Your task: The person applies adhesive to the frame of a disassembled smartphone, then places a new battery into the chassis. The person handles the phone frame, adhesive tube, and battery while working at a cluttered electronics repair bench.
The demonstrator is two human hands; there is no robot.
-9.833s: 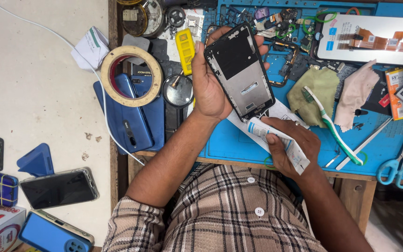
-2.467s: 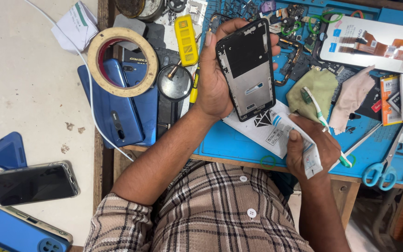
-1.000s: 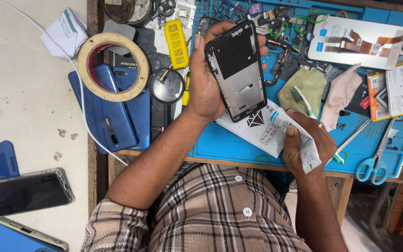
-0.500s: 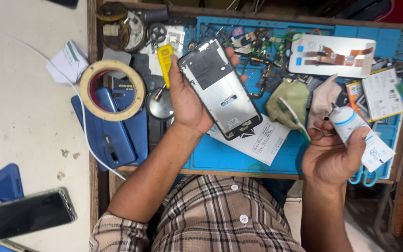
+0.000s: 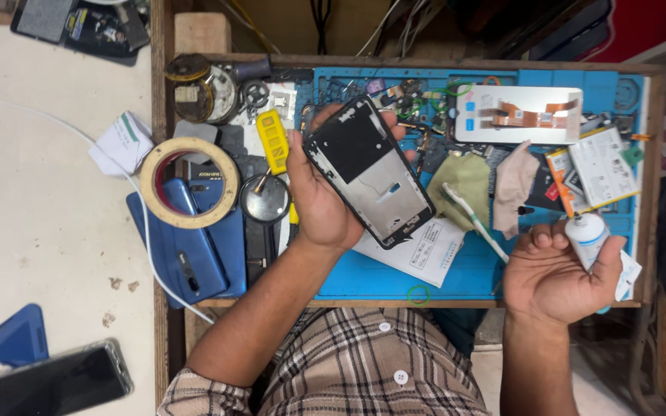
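left hand (image 5: 321, 208): grips phone frame (image 5: 369, 182) by its edge, tilted open side up above the mat so the inside shows
right hand (image 5: 560, 273): palm up at bench edge, fingers curled round white tube (image 5: 587, 235), nozzle end clear
mat (image 5: 472, 277): blue, under loose parts
tape roll (image 5: 189, 182): flat on blue phone, left
toothbrush (image 5: 473, 221): on mat between hands

Phone repair workshop (blue mat (image 5: 364, 281), scattered phone parts (image 5: 425, 108)).

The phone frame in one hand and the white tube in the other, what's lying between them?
In the head view, between phone frame and white tube lie a green cloth, a toothbrush and a beige cloth.
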